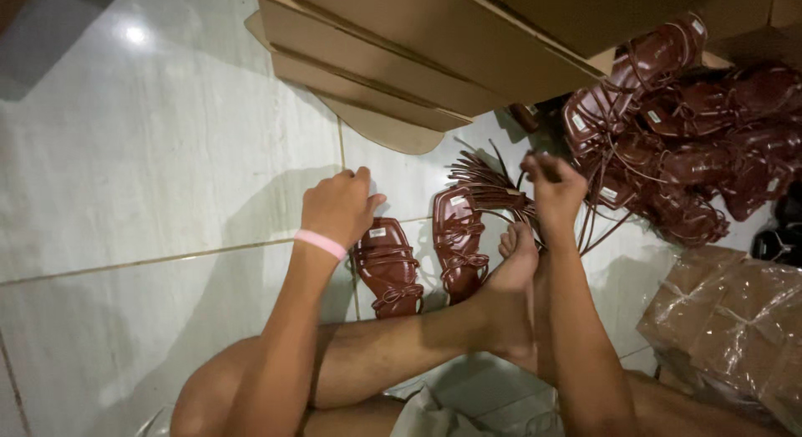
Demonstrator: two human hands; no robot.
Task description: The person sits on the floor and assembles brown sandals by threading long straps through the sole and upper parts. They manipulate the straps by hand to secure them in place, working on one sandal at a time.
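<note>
So the white tiled floor [125, 153] is carrying everything here, glossy and smooth with thin grout lines. Flattened brown cardboard sheets [376, 61] are leaning in at the top, matte and stiff-looking. A big tangled heap of sandals [685, 144] is sitting at the right, dark reddish-brown, shiny, all thin straps and small white labels, so plenty of them seem to be waiting. Below it, crinkly clear plastic wrapping [735, 328] is catching the light. Two sandals are lying side by side between the hands: the left sandal [386, 266] and the right sandal [459, 245], soles flat on the tile. The left hand [338, 207], with a pink wristband [320, 243], is curling loosely just beside the left sandal, holding nothing I can see. The right hand [551, 186] is pinching its grip narrowly on the long laces [493, 186] fanning off the right sandal.
</note>
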